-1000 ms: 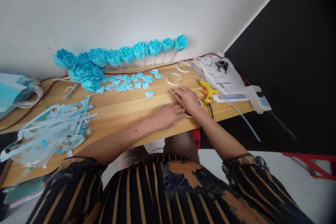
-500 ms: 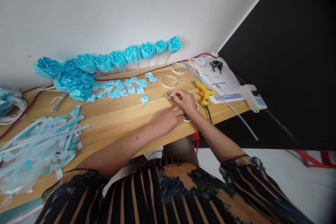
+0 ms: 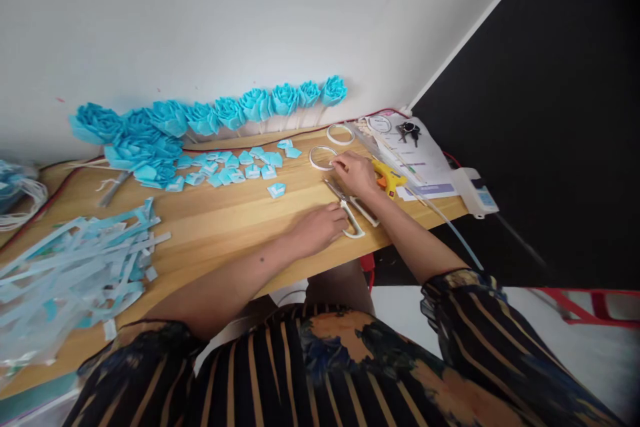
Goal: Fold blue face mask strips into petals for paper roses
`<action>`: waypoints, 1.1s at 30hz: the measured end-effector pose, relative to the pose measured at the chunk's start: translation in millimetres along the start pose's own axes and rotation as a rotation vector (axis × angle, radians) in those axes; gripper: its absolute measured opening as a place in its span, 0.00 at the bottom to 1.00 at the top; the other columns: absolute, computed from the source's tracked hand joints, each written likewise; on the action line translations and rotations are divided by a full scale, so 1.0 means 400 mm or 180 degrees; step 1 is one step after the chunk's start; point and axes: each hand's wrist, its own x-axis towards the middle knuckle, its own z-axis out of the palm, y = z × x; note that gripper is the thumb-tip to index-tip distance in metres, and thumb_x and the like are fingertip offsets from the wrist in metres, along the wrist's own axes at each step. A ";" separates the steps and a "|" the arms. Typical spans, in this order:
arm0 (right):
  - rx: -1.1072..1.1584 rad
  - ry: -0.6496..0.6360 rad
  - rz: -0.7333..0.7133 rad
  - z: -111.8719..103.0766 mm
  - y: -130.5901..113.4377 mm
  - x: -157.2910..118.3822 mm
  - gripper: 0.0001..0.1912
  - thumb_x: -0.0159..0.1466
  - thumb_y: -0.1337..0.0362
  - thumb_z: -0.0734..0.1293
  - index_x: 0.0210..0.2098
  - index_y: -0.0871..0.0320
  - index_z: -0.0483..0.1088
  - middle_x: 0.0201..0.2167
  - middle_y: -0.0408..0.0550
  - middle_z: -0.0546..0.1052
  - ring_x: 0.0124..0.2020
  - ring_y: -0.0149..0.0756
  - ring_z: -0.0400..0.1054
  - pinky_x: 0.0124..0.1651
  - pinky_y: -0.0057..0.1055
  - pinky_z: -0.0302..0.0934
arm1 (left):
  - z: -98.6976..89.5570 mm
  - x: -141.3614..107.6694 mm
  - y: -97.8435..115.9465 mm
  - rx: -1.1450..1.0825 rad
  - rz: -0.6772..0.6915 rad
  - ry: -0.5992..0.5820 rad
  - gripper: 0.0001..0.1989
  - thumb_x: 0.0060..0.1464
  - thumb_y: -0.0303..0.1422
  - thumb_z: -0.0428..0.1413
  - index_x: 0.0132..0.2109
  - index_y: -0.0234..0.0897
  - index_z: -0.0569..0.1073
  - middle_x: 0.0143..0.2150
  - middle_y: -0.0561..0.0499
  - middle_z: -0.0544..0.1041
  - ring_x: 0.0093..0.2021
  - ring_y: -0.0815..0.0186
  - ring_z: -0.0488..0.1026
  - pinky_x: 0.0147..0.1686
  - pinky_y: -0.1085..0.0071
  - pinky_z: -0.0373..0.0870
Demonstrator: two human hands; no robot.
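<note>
My right hand (image 3: pixel 356 173) reaches across the wooden table (image 3: pixel 225 213). Its fingertips pinch the near right rim of a white tape ring (image 3: pixel 317 157) that lies flat. My left hand (image 3: pixel 319 227) rests palm down near the table's front edge. Its fingertips touch the white handles of a pair of scissors (image 3: pixel 351 212). The scissors lie on the table between my two hands, blades pointing away from me. A second tape ring (image 3: pixel 340 134) lies farther back.
A yellow glue gun (image 3: pixel 389 178) lies just right of my right hand, beside papers (image 3: pixel 425 163) and keys (image 3: pixel 409 131). Blue paper roses (image 3: pixel 210 117) line the wall, with several folded blue pieces (image 3: pixel 235 167) in front. A pile of pale blue strips (image 3: pixel 75 267) fills the left.
My right hand set the scissors down and moved back and left onto the tape ring. My left hand stayed put beside the scissors' handles.
</note>
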 end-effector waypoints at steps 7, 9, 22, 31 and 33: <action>-0.0582 -0.0163 -0.0277 0.010 0.003 -0.010 0.12 0.68 0.64 0.59 0.39 0.57 0.75 0.37 0.51 0.78 0.40 0.40 0.69 0.40 0.32 0.56 | 0.001 -0.002 -0.003 -0.0110 -0.0029 0.0050 0.13 0.66 0.32 0.47 0.41 0.34 0.75 0.44 0.44 0.75 0.47 0.60 0.67 0.47 0.65 0.67; -0.0697 -0.0270 -0.0294 0.007 -0.001 -0.010 0.12 0.68 0.65 0.59 0.40 0.58 0.75 0.37 0.52 0.78 0.40 0.41 0.69 0.40 0.32 0.55 | 0.001 -0.003 -0.003 -0.0118 -0.0013 0.0038 0.12 0.66 0.31 0.47 0.41 0.34 0.75 0.44 0.44 0.75 0.47 0.60 0.67 0.47 0.65 0.67; -0.0522 -0.0840 -0.0162 -0.023 -0.021 0.003 0.13 0.66 0.67 0.60 0.40 0.57 0.78 0.40 0.51 0.80 0.41 0.41 0.72 0.42 0.33 0.58 | 0.012 -0.002 -0.010 -0.0092 0.0003 0.0063 0.12 0.66 0.32 0.48 0.41 0.34 0.75 0.44 0.44 0.75 0.47 0.59 0.67 0.48 0.64 0.67; -0.0175 -0.0595 -0.0135 -0.089 -0.062 -0.035 0.17 0.63 0.68 0.62 0.50 0.57 0.75 0.41 0.50 0.79 0.40 0.39 0.71 0.43 0.32 0.60 | 0.008 -0.004 -0.006 -0.0023 0.0010 0.0073 0.13 0.66 0.32 0.47 0.41 0.34 0.75 0.43 0.44 0.75 0.45 0.60 0.68 0.46 0.64 0.67; -0.0073 -0.0641 -0.0170 -0.080 -0.072 -0.051 0.12 0.64 0.64 0.64 0.45 0.57 0.76 0.40 0.49 0.79 0.39 0.39 0.71 0.41 0.31 0.60 | 0.010 -0.004 -0.006 0.0012 -0.0007 0.0081 0.13 0.66 0.32 0.47 0.41 0.34 0.75 0.44 0.44 0.75 0.45 0.59 0.68 0.46 0.64 0.67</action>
